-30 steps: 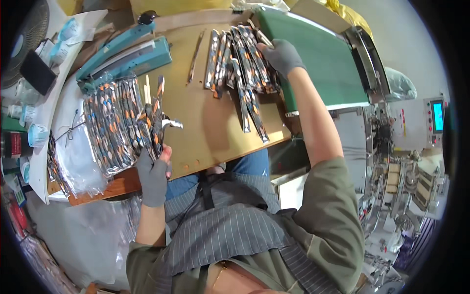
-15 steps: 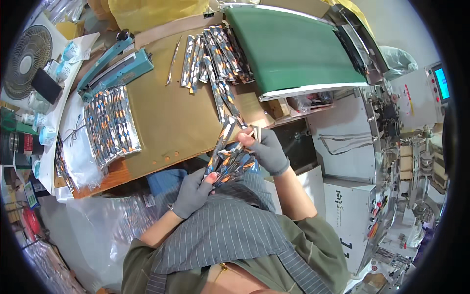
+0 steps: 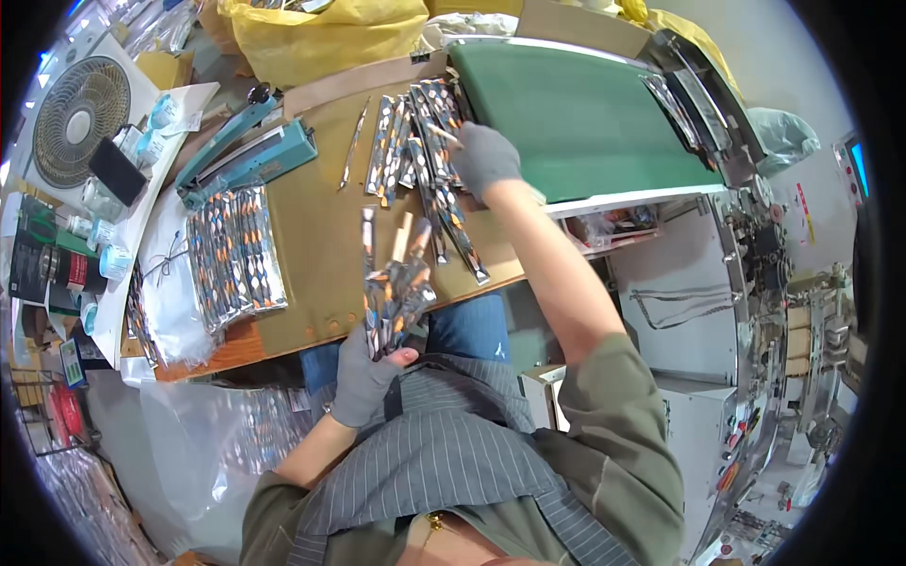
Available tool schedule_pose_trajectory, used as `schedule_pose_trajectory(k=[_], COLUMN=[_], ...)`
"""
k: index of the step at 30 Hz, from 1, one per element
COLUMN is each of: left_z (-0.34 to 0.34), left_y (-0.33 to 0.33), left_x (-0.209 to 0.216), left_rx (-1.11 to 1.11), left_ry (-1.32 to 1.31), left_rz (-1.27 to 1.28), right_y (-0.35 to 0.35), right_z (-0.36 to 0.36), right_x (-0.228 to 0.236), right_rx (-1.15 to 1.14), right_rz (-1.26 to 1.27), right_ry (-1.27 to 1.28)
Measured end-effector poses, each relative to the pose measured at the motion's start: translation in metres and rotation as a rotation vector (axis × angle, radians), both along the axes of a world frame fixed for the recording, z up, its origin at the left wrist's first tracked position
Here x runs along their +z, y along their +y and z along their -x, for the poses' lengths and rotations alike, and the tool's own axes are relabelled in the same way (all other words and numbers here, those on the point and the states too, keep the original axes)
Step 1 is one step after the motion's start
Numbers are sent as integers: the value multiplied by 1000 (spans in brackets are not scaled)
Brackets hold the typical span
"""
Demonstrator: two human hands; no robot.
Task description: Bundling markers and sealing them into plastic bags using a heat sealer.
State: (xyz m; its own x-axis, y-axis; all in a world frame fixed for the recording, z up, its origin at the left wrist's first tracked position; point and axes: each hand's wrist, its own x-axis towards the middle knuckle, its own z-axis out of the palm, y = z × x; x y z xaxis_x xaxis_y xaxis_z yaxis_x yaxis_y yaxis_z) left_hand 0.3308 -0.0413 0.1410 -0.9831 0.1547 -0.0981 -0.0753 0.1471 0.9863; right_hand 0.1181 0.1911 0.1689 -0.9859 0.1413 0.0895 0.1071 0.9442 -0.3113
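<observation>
In my left hand (image 3: 363, 382), gloved in grey with bare fingertips, a loose bunch of slim patterned packets (image 3: 394, 297) stands upright. They are dark with white, orange and blue marks, and a few pale stick-like ends show among them. My left fingers are closed round the bottom of the bunch. My right hand (image 3: 486, 158), in a matching glove, reaches over a pile of similar packets (image 3: 439, 193) beside the green belt. Its fingers point left and look curled, partly hidden by the back of the hand. A pale narrow tip shows there; what they grip is unclear.
A flat row of packets (image 3: 236, 250) lies left on the brown board (image 3: 316, 274), below a teal long-arm sealer or stapler (image 3: 250, 156). The green belt (image 3: 576, 123) runs to the right. A fan (image 3: 80, 108) and a yellow bag (image 3: 326, 38) stand behind.
My right hand has left the bunch and moved up and away to the packet pile. My left hand keeps the bunch, now more upright. The view has shifted slightly.
</observation>
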Motion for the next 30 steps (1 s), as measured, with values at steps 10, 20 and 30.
schedule_pose_trajectory(k=[10,20,30], left_z=[54,92,77], left_y=[-62,-18,-34], left_x=[-4,-23,11], left_rx=[372,93,257], left_ry=[-328,-396,-288], left_rz=[-413,-580,-388], right_y=[8,-80,-45], right_z=[68,-128,-57], right_x=[16,-40,30], right_rx=[83,352,111], right_rz=[122,1307,1665], right_ry=[-210,-440,-382])
